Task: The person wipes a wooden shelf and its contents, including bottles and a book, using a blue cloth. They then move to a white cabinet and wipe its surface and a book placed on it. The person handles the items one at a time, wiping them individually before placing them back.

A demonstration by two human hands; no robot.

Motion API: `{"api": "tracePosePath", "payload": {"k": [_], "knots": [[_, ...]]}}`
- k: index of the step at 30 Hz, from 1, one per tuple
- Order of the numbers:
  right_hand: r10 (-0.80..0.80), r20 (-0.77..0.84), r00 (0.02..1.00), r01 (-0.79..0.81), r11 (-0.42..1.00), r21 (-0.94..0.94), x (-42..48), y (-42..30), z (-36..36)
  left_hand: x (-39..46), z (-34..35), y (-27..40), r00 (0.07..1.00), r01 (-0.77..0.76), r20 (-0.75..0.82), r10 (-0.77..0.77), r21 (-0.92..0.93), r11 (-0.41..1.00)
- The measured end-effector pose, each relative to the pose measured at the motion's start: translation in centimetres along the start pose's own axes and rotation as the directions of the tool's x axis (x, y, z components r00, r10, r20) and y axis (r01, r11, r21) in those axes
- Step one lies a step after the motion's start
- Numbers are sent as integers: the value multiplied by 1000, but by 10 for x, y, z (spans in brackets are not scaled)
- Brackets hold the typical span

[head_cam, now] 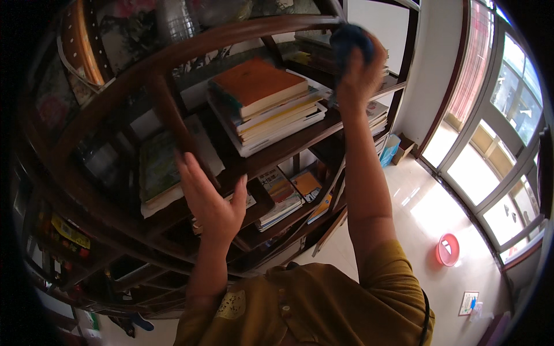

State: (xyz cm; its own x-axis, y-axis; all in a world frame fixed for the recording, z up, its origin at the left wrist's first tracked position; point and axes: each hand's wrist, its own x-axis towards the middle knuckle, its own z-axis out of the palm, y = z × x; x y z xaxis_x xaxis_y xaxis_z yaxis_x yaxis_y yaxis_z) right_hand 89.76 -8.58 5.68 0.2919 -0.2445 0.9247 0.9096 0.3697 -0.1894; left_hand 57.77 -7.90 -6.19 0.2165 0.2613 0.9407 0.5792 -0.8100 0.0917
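Note:
A dark blue cloth (351,45) is bunched in my right hand (362,73), at the upper right by the frame of a dark wooden shelf unit (277,28). My left hand (215,205) is spread, thumb apart from the fingers, against or just in front of an upright post (173,116); contact is hard to tell. A stack of books (281,114) topped by an orange-brown book (259,82) lies on the shelf between my hands. Left of the post rests a green-covered book (160,166). Both hands look slightly blurred.
Lower compartments hold more books (279,197). Right of my forearm are stacked magazines (376,113). A blue bag (390,150) and a cardboard box (403,148) stand by the wall. A pink basin (447,250) sits on the shiny tiled floor (404,220) near glazed doors (480,160).

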Motion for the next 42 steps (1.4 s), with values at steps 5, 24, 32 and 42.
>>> {"api": "tracePosePath", "payload": {"k": [5, 24, 32, 42], "knots": [[-208, 111, 972, 218, 971, -97, 30, 16, 20, 7, 14, -2, 995, 33, -103, -13, 194, 980], [7, 220, 975, 45, 972, -229, -55, 167, -117, 4, 21, 5, 989, 75, -142, -38, 265, 961], [103, 104, 989, -52, 914, -403, -41, 240, -132, 7, 21, 15, 982, 123, -183, -57, 374, 919], [241, 35, 970, -242, 936, 258, 13, 62, -47, -1, 25, 7, 976, 186, -179, -123, 395, 900]]}}
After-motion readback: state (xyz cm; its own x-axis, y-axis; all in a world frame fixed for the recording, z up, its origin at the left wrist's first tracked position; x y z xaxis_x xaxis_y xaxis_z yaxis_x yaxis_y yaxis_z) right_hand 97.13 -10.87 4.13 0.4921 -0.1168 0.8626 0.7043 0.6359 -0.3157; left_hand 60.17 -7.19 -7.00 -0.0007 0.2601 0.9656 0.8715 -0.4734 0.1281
